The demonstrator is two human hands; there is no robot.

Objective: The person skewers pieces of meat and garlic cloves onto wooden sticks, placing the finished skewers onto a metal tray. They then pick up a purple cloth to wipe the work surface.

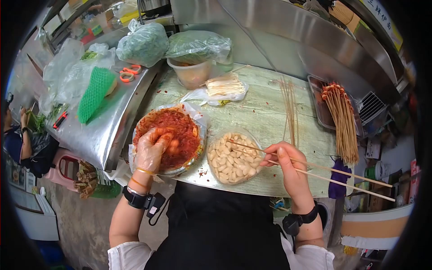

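My left hand (153,146), in a clear plastic glove, is closed at the fingertips over a bowl of red chili paste (183,130); what it pinches is too smeared with paste to make out. Between the fingers of my right hand (288,164) are two long wooden chopsticks (348,179), their tips over a clear container of peeled pale cloves (231,164). That container stands just right of the paste bowl.
Thin skewers (289,105) lie on the table (265,94). A metal tray (320,108) with red-tipped skewers (341,121) is at the right. Behind are white enoki-like strands (224,84), a tub (191,74) and orange scissors (129,73). A person (27,139) is at far left.
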